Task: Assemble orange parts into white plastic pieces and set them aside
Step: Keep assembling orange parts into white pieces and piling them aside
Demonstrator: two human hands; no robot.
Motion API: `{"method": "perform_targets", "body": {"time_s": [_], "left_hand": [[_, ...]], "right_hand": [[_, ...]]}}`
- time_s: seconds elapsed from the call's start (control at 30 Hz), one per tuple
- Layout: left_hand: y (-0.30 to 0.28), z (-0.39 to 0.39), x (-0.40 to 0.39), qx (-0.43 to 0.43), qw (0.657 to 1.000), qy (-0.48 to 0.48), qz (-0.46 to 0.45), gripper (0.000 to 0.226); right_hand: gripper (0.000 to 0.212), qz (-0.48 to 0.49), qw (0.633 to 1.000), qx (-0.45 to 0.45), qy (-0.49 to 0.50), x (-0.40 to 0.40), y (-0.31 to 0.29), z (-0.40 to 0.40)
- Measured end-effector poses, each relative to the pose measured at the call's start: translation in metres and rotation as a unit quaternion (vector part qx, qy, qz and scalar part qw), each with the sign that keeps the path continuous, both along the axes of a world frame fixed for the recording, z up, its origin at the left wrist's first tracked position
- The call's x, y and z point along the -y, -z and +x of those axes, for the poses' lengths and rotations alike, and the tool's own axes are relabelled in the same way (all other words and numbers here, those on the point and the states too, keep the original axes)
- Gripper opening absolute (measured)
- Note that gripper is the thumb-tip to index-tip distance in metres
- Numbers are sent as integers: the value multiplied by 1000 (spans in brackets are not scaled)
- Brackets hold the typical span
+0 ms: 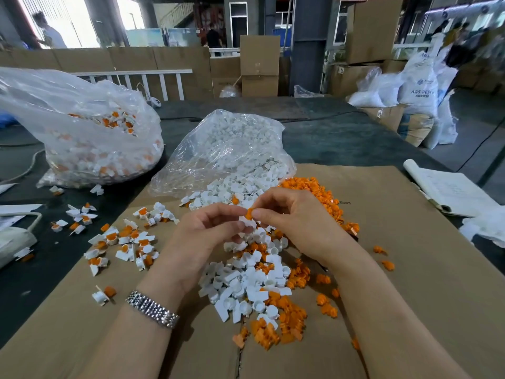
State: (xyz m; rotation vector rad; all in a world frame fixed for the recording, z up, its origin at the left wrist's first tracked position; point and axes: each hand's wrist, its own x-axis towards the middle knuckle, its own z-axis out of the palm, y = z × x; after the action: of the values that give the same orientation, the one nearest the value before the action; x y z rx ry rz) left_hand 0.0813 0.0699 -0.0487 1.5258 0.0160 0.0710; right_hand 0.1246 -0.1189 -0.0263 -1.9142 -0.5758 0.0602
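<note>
Orange part [249,213], one, pinched between my right hand's [289,214] thumb and forefinger, set against the top of a white plastic piece [247,222]. White piece held in the curled fingertips of my left hand [207,231]. Both hands raised just above the middle of the work surface, fingertips meeting.

Left wrist: metal link watch band [152,309].

Directly beneath the hands: mixed pile of loose white pieces [246,285], running from near my forearms to the far bag mouth. Loose orange parts [328,206] lie along its right side and spill toward the near edge, with a few strays farther right.

Left of the hands: scattered assembled pieces [123,242], white with orange inserts showing, spread across the cardboard and onto the dark surface beyond it.

Support: flat cardboard sheet [410,269], brown, covering the near part of a dark table [341,138].

Far centre: clear plastic bag of white pieces [229,149], mouth open toward me, contents spilling onto the cardboard.

Far left: larger clear plastic bag [90,132] holding white pieces with orange inserts.

Right edge: open notebook [448,190], pages up, partly off the cardboard.

Left edge: a white object [13,242], only partly in view, kind not determinable.

Background: stacked cardboard boxes [259,64], white sacks [420,86] at far right, white railing [142,80].
</note>
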Motion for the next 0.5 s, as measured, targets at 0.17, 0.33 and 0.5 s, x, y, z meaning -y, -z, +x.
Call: {"method": "perform_targets", "body": {"time_s": [0.17,0.33,0.5], "left_hand": [[1,2,0,2,995,14,-97,24],[1,3,1,22,995,7,-95,28],[1,4,0,10,988,23,-150,24]], "right_hand": [[4,8,1000,2,3,-1,0,-1],[8,5,1000,16,20,-6,2,-1],[17,6,1000,-11,-26,3,-3,0]]}}
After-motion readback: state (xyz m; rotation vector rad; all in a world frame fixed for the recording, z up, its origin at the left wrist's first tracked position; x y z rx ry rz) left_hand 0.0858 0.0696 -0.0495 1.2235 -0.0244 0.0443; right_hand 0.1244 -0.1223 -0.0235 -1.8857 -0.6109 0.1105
